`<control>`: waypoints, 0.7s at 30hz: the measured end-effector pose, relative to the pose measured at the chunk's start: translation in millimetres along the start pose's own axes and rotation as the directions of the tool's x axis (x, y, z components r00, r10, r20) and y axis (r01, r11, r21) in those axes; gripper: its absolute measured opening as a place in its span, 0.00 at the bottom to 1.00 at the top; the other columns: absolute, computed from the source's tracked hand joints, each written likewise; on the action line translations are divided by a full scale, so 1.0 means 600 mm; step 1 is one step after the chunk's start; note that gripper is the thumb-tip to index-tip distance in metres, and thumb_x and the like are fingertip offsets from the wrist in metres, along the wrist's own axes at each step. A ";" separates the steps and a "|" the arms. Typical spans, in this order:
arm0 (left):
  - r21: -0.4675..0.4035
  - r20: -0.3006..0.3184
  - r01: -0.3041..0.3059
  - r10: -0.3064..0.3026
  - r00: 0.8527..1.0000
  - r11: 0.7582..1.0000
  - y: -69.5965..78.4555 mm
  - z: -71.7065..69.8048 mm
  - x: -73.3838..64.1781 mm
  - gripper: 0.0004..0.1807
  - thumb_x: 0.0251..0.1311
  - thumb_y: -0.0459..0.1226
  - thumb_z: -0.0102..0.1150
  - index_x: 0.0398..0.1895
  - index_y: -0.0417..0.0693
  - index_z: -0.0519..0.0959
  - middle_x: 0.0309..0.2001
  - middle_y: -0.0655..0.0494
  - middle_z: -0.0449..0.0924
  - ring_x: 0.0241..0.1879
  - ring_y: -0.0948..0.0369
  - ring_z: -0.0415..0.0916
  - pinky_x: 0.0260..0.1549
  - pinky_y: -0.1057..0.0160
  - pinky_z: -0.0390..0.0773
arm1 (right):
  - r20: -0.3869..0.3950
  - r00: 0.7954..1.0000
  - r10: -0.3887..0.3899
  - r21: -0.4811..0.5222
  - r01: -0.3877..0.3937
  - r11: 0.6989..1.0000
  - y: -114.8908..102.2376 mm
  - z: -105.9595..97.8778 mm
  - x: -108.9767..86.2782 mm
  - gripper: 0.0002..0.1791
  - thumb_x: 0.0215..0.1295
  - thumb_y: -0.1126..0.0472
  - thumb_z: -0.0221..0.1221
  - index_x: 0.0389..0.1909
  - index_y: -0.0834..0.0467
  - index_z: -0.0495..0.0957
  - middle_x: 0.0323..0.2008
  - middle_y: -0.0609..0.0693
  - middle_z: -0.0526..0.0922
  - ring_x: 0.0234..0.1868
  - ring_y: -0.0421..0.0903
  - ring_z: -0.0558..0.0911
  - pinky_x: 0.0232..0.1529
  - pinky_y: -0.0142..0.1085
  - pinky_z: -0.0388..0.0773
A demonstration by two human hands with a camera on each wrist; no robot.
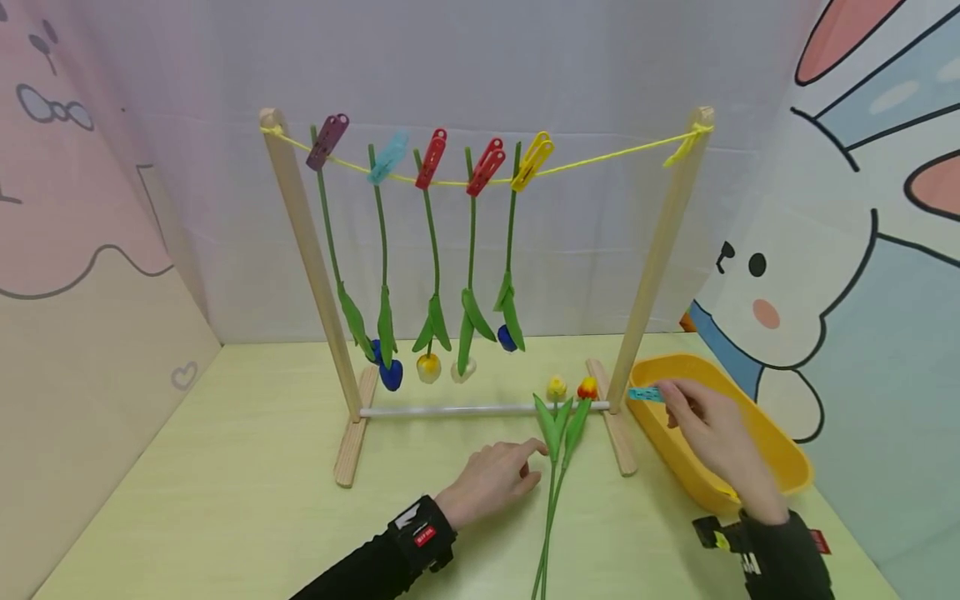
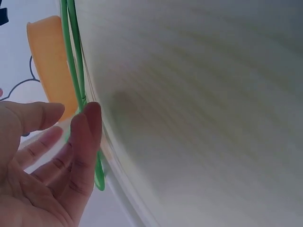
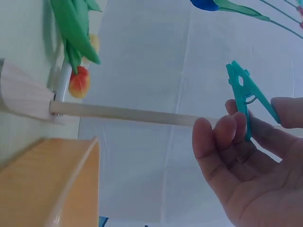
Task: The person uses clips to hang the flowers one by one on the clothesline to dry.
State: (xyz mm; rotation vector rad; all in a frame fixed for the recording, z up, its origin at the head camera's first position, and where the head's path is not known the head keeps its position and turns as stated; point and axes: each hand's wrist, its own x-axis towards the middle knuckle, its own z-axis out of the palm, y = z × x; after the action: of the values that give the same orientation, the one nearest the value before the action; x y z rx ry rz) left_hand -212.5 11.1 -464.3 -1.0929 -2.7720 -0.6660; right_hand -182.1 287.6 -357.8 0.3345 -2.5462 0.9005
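Observation:
My right hand (image 1: 708,429) pinches a turquoise clothespin (image 3: 245,90) between thumb and fingers, above the near rim of the yellow basin. Two artificial tulips lie on the table with stems crossing: one has a yellow bloom (image 1: 557,387), the other a red-orange bloom (image 1: 587,388). Beside them is my left hand (image 1: 491,475), index finger extended to the leaves and the other fingers loosely bent. In the left wrist view its fingertips are close to the green stems (image 2: 75,56); whether they touch is hard to tell. Nothing is gripped there.
A wooden frame (image 1: 652,275) carries a yellow string (image 1: 622,154). Several tulips hang from it head down, held by purple, blue, red and yellow clothespins (image 1: 532,160). The yellow basin (image 1: 787,475) stands at the right, near the wall. A white bar (image 1: 480,411) joins the frame's feet.

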 end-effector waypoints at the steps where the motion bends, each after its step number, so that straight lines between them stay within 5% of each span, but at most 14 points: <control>1: 0.017 0.001 -0.013 0.013 1.000 1.000 0.000 0.000 0.001 0.17 0.61 0.40 0.61 0.53 0.54 0.76 0.25 0.65 0.78 0.22 0.69 0.72 0.15 0.71 0.70 | -0.001 1.000 0.008 0.016 -0.008 1.000 -0.001 0.003 0.003 0.15 0.75 0.58 0.47 0.38 0.64 0.78 0.19 0.52 0.74 0.19 0.41 0.68 0.19 0.32 0.64; 9: 0.165 0.076 -0.181 0.170 0.982 0.970 -0.003 0.009 0.003 0.23 0.60 0.38 0.62 0.59 0.63 0.75 0.39 0.62 0.78 0.29 0.68 0.75 0.16 0.71 0.72 | -0.060 0.992 0.115 0.324 -0.089 0.942 0.007 0.028 0.029 0.22 0.78 0.56 0.42 0.39 0.70 0.77 0.20 0.61 0.71 0.23 0.47 0.76 0.26 0.25 0.75; 21: 0.226 0.178 -0.222 0.184 0.967 0.949 -0.002 0.016 0.012 0.23 0.57 0.37 0.64 0.56 0.66 0.77 0.42 0.61 0.77 0.36 0.64 0.74 0.21 0.70 0.73 | -0.064 0.977 0.205 0.583 -0.130 0.802 0.023 0.042 0.037 0.24 0.75 0.54 0.46 0.39 0.75 0.74 0.20 0.52 0.71 0.21 0.43 0.74 0.27 0.21 0.77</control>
State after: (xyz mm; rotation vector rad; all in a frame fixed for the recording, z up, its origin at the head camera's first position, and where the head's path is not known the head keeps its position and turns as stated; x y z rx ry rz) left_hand -218.0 19.0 -471.8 -1.3997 -2.7152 -0.2174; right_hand -214.3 279.9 -373.0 0.2135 -2.1553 1.7113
